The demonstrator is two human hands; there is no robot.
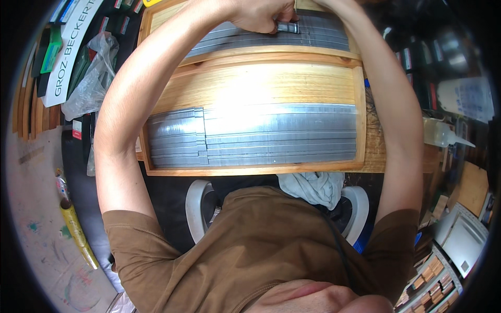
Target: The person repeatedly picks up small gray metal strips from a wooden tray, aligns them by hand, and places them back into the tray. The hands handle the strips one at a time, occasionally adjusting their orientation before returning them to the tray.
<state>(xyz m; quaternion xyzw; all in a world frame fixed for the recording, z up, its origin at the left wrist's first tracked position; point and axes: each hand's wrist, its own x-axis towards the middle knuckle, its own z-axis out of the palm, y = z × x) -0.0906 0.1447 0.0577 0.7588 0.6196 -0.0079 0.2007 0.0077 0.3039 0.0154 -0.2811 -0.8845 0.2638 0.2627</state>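
Observation:
My left hand (264, 13) is at the top edge over the far wooden tray (245, 53). Its fingers are curled closed, the fingertips on the left end of a small shiny bundle of thin metal strips (288, 27). That bundle rests on rows of grey metal strips (326, 31) packed in the tray. My right hand (330, 2) reaches the same tray from the right, but the upper edge cuts it off and its fingers are hidden. Nearer me, a second wooden tray (250, 170) holds more packed grey metal strips (282, 133); bright glare lies across its bare wooden bottom.
On the left are a crumpled clear plastic bag (94, 73), a white printed strip (70, 52) and small dark boxes. To the right are a squeeze bottle (441, 133) with a pointed nozzle and a translucent container (464, 96). A pale cloth (315, 189) hangs below the near tray.

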